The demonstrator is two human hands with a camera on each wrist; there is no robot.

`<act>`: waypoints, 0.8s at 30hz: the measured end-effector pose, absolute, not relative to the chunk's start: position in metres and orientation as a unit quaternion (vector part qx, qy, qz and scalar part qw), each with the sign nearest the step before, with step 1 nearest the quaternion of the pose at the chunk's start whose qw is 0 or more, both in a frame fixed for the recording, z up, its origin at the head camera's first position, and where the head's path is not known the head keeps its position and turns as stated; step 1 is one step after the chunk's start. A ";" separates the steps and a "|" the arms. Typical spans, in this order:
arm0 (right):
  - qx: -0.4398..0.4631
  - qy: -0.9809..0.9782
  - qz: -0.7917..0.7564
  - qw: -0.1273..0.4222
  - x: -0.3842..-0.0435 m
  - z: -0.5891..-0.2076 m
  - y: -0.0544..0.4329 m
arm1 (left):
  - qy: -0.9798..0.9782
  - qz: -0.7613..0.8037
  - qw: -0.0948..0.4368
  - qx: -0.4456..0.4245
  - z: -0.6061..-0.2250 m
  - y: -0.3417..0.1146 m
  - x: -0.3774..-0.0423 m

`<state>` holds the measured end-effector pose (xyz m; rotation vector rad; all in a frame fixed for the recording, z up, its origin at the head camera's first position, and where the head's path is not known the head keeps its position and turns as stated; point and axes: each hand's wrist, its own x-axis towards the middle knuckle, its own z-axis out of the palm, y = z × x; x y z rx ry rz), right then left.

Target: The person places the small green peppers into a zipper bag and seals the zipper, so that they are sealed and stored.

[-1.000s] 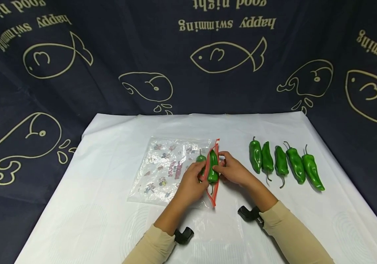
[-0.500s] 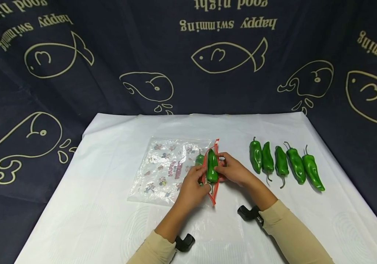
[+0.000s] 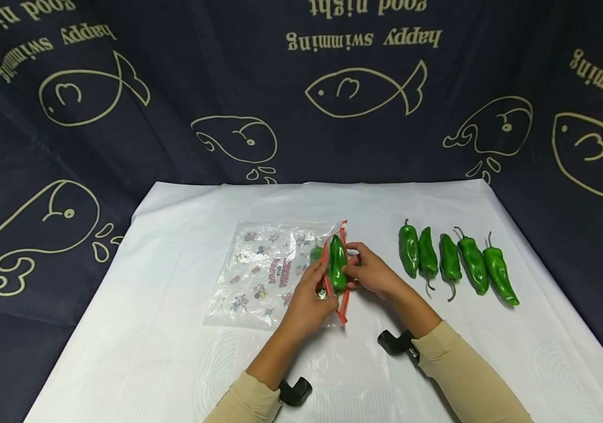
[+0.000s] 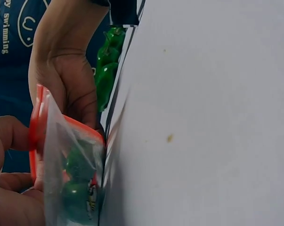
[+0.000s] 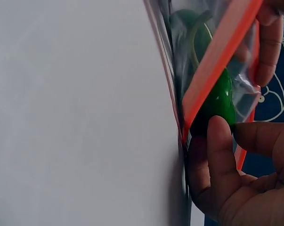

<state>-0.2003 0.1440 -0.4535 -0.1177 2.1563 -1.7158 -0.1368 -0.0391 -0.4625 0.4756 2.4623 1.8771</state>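
A clear printed zip bag (image 3: 248, 276) lies flat, its red-edged mouth (image 5: 217, 66) parted toward the right. My left hand (image 3: 306, 302) pinches the near side of that red edge between thumb and fingers. In the mouth sits a green pepper (image 3: 338, 264), stem end toward me. The right hand (image 3: 374, 273) holds this pepper from the right; in the right wrist view its fingertips press on the pepper's glossy side (image 5: 222, 99). Another green pepper (image 3: 316, 254) shows through the plastic, partly hidden by the left hand.
Several green peppers (image 3: 450, 258) lie in a row to the right of the hands on the white tablecloth (image 3: 148, 282). A dark blue curtain with fish drawings (image 3: 174, 88) hangs behind the table.
The held pepper has shifted slightly left and deeper into the bag, with its stem now hidden. The bag's red edge has moved with the left hand. The row of peppers stays put.
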 end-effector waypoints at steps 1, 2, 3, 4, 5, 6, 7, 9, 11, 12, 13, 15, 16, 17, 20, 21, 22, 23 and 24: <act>-0.043 0.769 -0.610 0.188 -0.200 -0.453 0.143 | 0.777 0.611 0.007 0.153 -0.463 -0.039 -0.137; -0.044 0.770 -0.609 0.186 -0.200 -0.454 0.143 | 0.768 0.622 0.009 0.153 -0.463 -0.039 -0.138; -0.047 0.772 -0.607 0.184 -0.200 -0.454 0.142 | 0.758 0.633 0.012 0.154 -0.463 -0.039 -0.138; -0.046 0.772 -0.606 0.183 -0.200 -0.454 0.141 | 0.750 0.642 0.015 0.155 -0.464 -0.040 -0.139; -0.046 0.773 -0.606 0.182 -0.200 -0.455 0.140 | 0.743 0.650 0.019 0.155 -0.464 -0.040 -0.139; -0.045 0.773 -0.606 0.181 -0.200 -0.455 0.139 | 0.740 0.655 0.022 0.153 -0.464 -0.040 -0.139; -0.047 0.774 -0.605 0.180 -0.200 -0.456 0.138 | 0.737 0.659 0.024 0.152 -0.464 -0.040 -0.139; -0.051 0.771 -0.608 0.181 -0.200 -0.456 0.137 | 0.733 0.664 0.029 0.147 -0.464 -0.041 -0.140; -0.057 0.765 -0.615 0.185 -0.200 -0.456 0.135 | 0.732 0.665 0.029 0.147 -0.465 -0.041 -0.141; -0.059 0.761 -0.618 0.187 -0.200 -0.456 0.134 | 0.731 0.665 0.029 0.148 -0.465 -0.042 -0.141; -0.063 0.758 -0.621 0.190 -0.200 -0.455 0.134 | 0.728 0.668 0.028 0.153 -0.466 -0.042 -0.141; -0.065 0.751 -0.627 0.195 -0.200 -0.456 0.132 | 0.726 0.668 0.026 0.160 -0.466 -0.042 -0.142; -0.065 0.750 -0.628 0.196 -0.200 -0.455 0.132 | 0.726 0.667 0.024 0.164 -0.466 -0.042 -0.142; -0.065 0.750 -0.628 0.197 -0.201 -0.456 0.132 | 0.723 0.669 0.023 0.170 -0.466 -0.042 -0.142; -0.060 0.747 -0.631 0.201 -0.201 -0.456 0.131 | 0.722 0.669 0.024 0.175 -0.467 -0.043 -0.142; -0.059 0.746 -0.632 0.202 -0.201 -0.456 0.131 | 0.723 0.668 0.024 0.175 -0.467 -0.043 -0.142; -0.058 0.744 -0.633 0.205 -0.201 -0.455 0.131 | 0.718 0.673 0.024 0.177 -0.467 -0.043 -0.143; -0.060 0.743 -0.634 0.207 -0.201 -0.456 0.131 | 0.715 0.676 0.024 0.177 -0.468 -0.043 -0.143; -0.062 0.740 -0.636 0.209 -0.201 -0.455 0.131 | 0.712 0.679 0.025 0.176 -0.468 -0.043 -0.143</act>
